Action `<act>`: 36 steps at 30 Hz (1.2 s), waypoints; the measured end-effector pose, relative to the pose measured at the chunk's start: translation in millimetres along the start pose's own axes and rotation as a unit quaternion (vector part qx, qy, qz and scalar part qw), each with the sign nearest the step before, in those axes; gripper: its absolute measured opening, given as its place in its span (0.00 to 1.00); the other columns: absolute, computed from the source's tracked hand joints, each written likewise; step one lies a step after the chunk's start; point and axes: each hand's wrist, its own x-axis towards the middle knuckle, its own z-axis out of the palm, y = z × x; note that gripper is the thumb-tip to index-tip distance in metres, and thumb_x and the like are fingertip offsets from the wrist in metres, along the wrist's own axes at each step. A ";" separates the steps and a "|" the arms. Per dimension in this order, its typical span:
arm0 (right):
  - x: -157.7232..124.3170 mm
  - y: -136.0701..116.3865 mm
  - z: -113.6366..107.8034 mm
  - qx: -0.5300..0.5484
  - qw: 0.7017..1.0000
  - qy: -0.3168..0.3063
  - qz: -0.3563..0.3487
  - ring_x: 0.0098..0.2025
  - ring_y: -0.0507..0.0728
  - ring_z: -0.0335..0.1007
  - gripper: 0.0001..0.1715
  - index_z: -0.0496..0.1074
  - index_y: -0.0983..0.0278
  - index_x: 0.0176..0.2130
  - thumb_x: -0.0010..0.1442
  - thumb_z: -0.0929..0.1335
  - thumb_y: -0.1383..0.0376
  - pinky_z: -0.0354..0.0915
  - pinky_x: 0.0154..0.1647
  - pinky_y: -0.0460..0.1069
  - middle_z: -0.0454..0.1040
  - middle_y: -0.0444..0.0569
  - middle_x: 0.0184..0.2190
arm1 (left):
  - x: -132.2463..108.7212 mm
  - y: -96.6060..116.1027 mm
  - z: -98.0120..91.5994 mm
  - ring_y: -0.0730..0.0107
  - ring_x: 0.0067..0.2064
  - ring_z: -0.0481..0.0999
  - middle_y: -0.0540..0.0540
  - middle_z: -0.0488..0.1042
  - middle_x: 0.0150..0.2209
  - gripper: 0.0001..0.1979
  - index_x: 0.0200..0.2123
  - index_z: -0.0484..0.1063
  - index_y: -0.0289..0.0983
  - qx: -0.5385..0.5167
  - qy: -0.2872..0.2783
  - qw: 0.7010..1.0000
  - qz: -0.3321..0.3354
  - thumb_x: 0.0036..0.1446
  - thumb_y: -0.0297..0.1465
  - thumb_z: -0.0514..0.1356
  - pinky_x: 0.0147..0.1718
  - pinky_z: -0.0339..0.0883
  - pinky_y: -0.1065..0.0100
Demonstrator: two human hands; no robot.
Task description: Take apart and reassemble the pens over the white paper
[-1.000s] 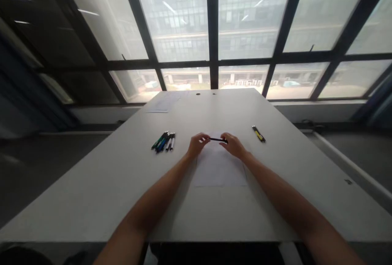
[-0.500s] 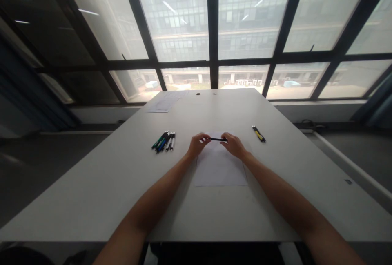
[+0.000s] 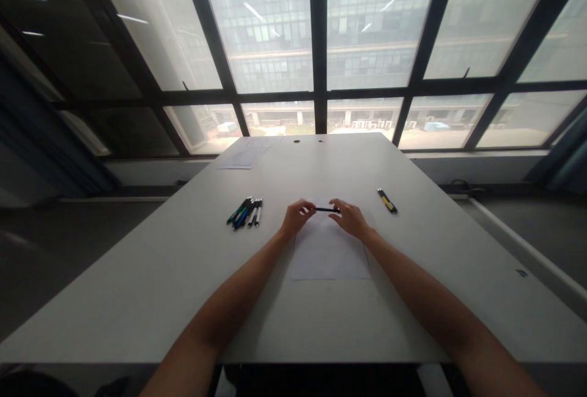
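A black pen (image 3: 324, 209) is held level between my two hands, above the upper part of a white sheet of paper (image 3: 330, 256). My left hand (image 3: 297, 215) pinches its left end between thumb and fingertips. At the other end, my right hand (image 3: 349, 218) is curled around the pen, with thumb and index finger slightly apart; its exact grip is partly hidden by the fingers.
Several pens (image 3: 246, 213) in green, blue, white and black lie bunched to the left. On the right are pens with yellow on them (image 3: 387, 200). More paper (image 3: 245, 155) lies at the far left of the white table (image 3: 183, 287), before large windows.
The thumb and index finger of my right hand have spread a little around the pen's right end. The pen and my left hand have hardly moved.
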 end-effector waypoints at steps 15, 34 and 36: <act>0.7 -2.8 -4.1 -0.039 0.999 -0.019 0.005 0.38 0.54 0.71 0.11 0.73 0.58 0.40 0.68 0.63 0.58 0.59 0.37 0.46 0.76 0.47 0.39 | 1.7 -0.2 4.0 0.71 0.35 0.75 0.45 0.77 0.40 0.25 0.50 0.70 0.39 -0.027 -0.008 0.999 -0.030 0.49 0.37 0.68 0.30 0.68 0.72; 0.7 -0.1 -3.0 -0.038 0.999 -0.023 0.009 0.38 0.54 0.72 0.11 0.74 0.59 0.41 0.68 0.64 0.59 0.60 0.37 0.46 0.76 0.47 0.39 | 1.4 -0.2 4.8 0.71 0.34 0.74 0.47 0.76 0.33 0.12 0.40 0.73 0.37 0.025 -0.022 0.999 -0.026 0.56 0.37 0.61 0.30 0.65 0.72; 0.7 0.1 -2.6 -0.037 0.999 -0.021 0.011 0.38 0.54 0.72 0.10 0.74 0.59 0.41 0.67 0.64 0.59 0.60 0.37 0.46 0.76 0.47 0.39 | 1.7 -1.5 5.5 0.71 0.33 0.73 0.48 0.76 0.32 0.13 0.38 0.74 0.37 0.038 -0.022 0.999 -0.032 0.57 0.40 0.60 0.29 0.64 0.72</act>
